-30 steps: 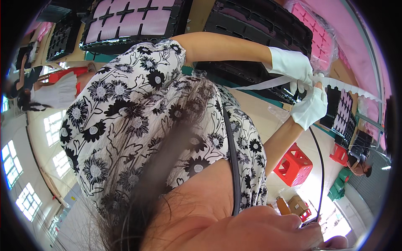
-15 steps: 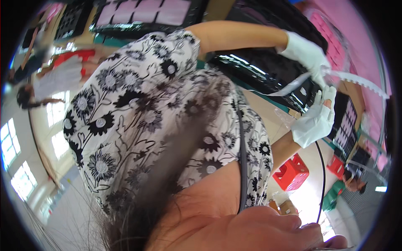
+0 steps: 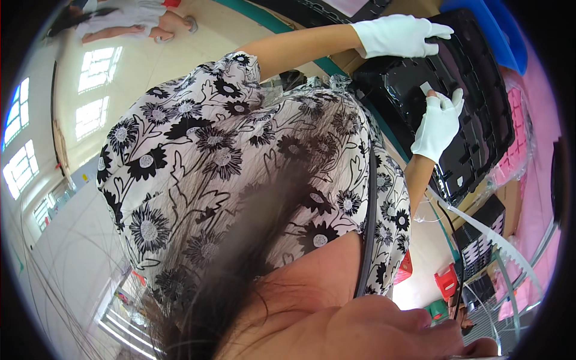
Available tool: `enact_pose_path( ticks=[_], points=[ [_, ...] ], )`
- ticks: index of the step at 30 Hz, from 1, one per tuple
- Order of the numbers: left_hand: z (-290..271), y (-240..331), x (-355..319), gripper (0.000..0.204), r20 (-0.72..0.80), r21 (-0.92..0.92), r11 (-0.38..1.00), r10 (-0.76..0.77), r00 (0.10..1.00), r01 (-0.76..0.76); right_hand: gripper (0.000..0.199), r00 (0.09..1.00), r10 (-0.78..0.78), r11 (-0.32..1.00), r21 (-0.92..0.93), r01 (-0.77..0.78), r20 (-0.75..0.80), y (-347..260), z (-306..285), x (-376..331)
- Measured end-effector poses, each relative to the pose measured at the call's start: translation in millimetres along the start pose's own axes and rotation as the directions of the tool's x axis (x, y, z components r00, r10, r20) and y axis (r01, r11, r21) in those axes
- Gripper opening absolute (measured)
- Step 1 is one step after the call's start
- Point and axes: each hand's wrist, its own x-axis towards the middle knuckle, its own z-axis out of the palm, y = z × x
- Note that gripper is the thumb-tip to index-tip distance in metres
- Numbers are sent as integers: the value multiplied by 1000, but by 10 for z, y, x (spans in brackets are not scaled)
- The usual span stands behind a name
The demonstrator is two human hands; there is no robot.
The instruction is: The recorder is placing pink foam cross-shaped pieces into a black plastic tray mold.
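Looking down past loose dark hair and a black-and-white flowered blouse point(image 3: 240, 162) that fills most of the view, the camera catches two white-gloved hands at work in the upper right, over a large black moulded tray point(image 3: 480, 138) divided into many small pockets. That tray lies tilted across a bench edge, with a blue bin point(image 3: 501, 30) beyond it, pink trays point(image 3: 522, 120) wrapped in clear film just beside it, and a long white strip with a toothed edge point(image 3: 498, 240) hanging below. Lower right, well apart from the hands, stands a red crate point(image 3: 447, 279), and another person point(image 3: 132, 24) is on the pale floor far off at the top left. The left hand point(image 3: 399, 36) lies open and flat, fingers spread, on the tray's far rim, seemingly steadying it. The right hand point(image 3: 441, 123) is curled, its fingertips closed on a small pale piece point(image 3: 425, 89) held at one pocket near the tray's middle. Judging by this, the piece has reached the tray but is not yet let go; the other pockets look dark, and whether they are filled cannot be told
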Motion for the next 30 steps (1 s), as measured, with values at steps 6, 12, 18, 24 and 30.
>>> enact_pose_path(
  ticks=[6,12,18,24,30],
  points=[
    [-13,186,-120,47,69,-46,999,-8,998,11,22,1000,-4,999,-35,3,-26,19,11,-82],
    [62,217,-177,48,106,-78,997,18,994,-10,24,990,-97,963,-259,69,-100,115,86,-52],
    [74,231,-230,50,123,-76,997,-6,992,16,27,985,-122,895,-443,58,-118,44,83,-30],
    [110,366,-154,49,96,-133,991,-16,995,28,33,966,-175,746,-666,4,-190,87,-254,108],
    [313,359,-90,40,-43,-284,958,21,999,-33,17,935,-298,954,-98,284,-190,-314,-663,565]
  ],
)
